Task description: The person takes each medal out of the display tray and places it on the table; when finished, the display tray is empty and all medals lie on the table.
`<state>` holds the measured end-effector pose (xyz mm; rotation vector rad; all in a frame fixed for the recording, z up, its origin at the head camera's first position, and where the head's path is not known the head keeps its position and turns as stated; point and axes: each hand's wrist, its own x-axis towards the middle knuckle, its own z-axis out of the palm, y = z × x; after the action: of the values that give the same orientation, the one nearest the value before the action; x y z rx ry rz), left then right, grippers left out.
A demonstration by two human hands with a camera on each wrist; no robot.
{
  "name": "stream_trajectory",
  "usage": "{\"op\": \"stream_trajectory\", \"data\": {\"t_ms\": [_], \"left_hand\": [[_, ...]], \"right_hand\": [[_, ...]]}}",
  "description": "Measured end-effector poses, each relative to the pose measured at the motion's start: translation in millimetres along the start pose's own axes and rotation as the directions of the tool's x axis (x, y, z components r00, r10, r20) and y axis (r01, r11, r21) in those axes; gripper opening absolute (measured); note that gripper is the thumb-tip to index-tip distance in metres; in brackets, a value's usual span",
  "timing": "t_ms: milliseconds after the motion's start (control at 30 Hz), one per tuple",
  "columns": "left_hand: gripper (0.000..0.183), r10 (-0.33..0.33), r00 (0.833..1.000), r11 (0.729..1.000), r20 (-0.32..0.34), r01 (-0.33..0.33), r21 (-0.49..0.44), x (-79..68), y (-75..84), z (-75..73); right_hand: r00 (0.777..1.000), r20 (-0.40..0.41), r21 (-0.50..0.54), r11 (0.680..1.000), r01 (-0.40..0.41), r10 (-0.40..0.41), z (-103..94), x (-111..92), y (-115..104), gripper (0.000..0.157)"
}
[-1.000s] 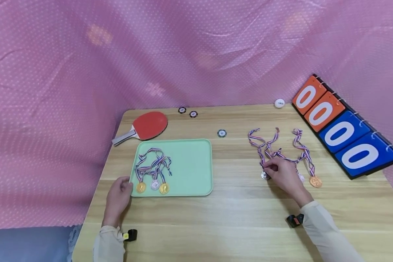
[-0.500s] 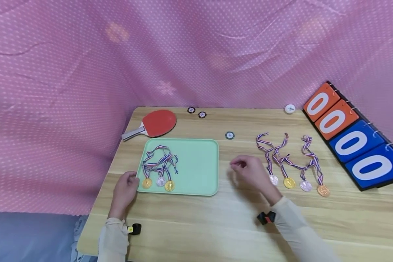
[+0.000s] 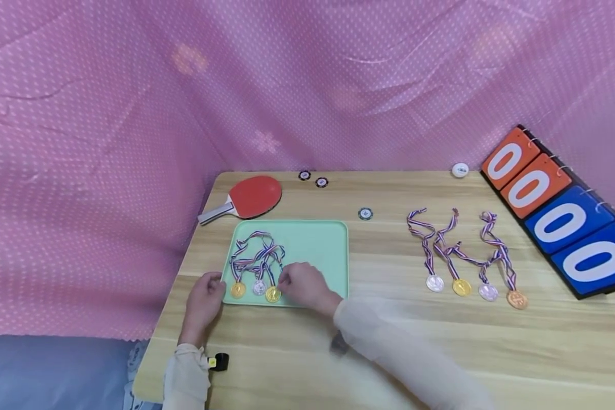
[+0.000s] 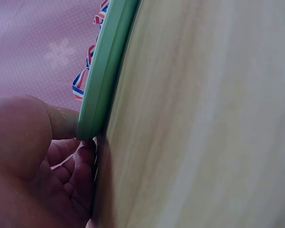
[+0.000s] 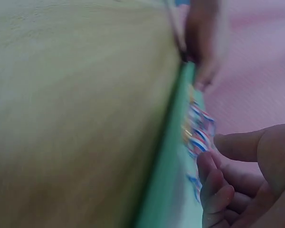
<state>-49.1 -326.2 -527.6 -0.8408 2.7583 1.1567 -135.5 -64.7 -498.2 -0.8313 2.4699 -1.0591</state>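
Three medals (image 3: 258,287) lie in a row at the front left of the green tray (image 3: 318,250), gold, silver and gold, their striped ribbons (image 3: 258,257) tangled behind them. The right hand (image 3: 303,283) is over the tray, its fingertips just beside the rightmost gold; thumb and fingers are slightly apart, and whether they touch the ribbon I cannot tell. The left hand (image 3: 204,297) pinches the tray near its front left corner, thumb on the rim and fingers at the lower edge. Four more medals (image 3: 462,287), silver, gold, silver and bronze-coloured, lie on the surface (image 3: 266,359) to the right. Beyond are a red paddle (image 3: 257,196), two dark chips (image 3: 321,182), a greenish chip (image 3: 365,213), a white ball (image 3: 460,169) and a scoreboard (image 3: 539,177) showing four zeros.
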Motion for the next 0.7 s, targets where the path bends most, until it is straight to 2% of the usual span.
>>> {"op": "stream_trajectory", "data": {"t_ms": [167, 367, 567, 700], "left_hand": [[0.043, -0.003, 1.000, 1.000, -0.001, 0.003, -0.003, -2.0, -0.5, 0.2], [0.043, 0.005, 1.000, 1.000, 0.001, -0.005, -0.011, -2.5, -1.8, 0.8], [0.043, 0.009, 1.000, 1.000, -0.006, -0.009, -0.020, -3.6, -1.2, 1.2], [0.042, 0.029, 0.999, 1.000, -0.022, -0.029, -0.001, -2.3, 0.1, 1.2]], "right_hand": [[0.999, -0.034, -0.073, 0.997, -0.030, 0.028, 21.6, 15, -6, 0.010], [0.996, -0.047, -0.082, 0.994, -0.073, 0.069, 29.9, 24, -5, 0.012], [0.999, -0.020, -0.053, 0.998, -0.035, 0.034, 29.7, 21, -1, 0.011], [1.000, -0.019, -0.049, 0.999, 0.001, -0.002, 25.8, 20, 1, 0.004]]}}
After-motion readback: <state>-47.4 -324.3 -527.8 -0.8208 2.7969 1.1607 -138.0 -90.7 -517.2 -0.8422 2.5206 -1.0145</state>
